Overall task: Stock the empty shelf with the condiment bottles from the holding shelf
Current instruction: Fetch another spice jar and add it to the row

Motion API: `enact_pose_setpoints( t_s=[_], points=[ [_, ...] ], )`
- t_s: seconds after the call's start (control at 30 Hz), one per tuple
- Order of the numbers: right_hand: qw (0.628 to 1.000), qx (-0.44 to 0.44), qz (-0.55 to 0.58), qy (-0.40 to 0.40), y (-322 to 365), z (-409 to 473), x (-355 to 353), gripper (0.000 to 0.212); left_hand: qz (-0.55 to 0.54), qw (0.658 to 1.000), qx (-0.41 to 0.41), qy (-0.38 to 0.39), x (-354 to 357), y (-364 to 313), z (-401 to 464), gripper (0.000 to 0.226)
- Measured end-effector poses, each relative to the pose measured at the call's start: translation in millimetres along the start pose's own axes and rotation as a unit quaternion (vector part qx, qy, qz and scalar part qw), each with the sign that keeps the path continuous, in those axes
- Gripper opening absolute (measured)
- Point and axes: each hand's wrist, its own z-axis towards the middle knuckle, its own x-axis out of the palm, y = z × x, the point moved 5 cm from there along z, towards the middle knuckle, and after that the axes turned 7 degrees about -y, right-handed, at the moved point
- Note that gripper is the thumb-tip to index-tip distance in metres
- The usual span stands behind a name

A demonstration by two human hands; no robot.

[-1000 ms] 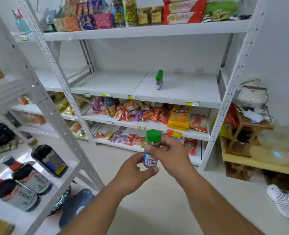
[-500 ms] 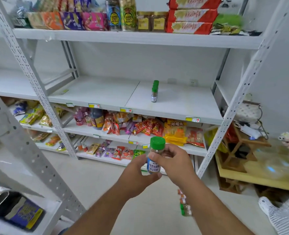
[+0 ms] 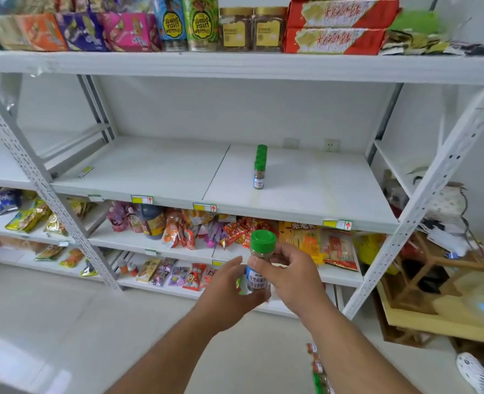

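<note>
We are holding a small green-capped glass pepper bottle upright between both hands: right hand fingers pinching its neck, left hand fingers curling around its base.

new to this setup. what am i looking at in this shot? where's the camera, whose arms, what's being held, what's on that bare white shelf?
There is no robot here. A person wears one wide-angle camera on the head, looking forward and down, so the two bare arms rising from the bottom edge are the wearer's own.

Both hands hold one small clear spice bottle with a green cap and blue-and-white label. The left hand wraps its lower part and the right hand grips its side.

Ahead is a white metal middle shelf. On it stands a single-file row of matching green-capped bottles, running back toward the wall. The shelves above and below carry colourful snack packets, jars and boxes.
</note>
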Motion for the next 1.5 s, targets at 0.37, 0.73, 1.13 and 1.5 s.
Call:
enact_pose_setpoints(
  t_s=[0.37, 0.73, 1.13, 1.5],
  points=[
    [1.000, 0.016, -0.007, -0.003, -12.7, 147.8, -4.2, 0.022, 0.014, 0.999, -0.030, 0.019, 20.1, 19.1, 141.8, 0.058],
    [0.998, 0.043, -0.043, -0.035, -36.3, 251.9, 40.2, 0.023, 0.038, 0.998, 0.006, 0.048, 15.9, 72.1, 259.7, 0.044],
    [0.991, 0.079, -0.075, -0.084, -72.7, 328.6, 69.9, 0.022, 0.088, 0.991, -0.051, 0.084, 20.0, 106.1, 336.2, 0.064],
    [0.989, 0.095, -0.078, -0.082, -112.7, 378.2, 73.1, 0.035, 0.136, 0.985, -0.061, 0.086, 31.7, 113.7, 384.5, 0.059]
  ],
)
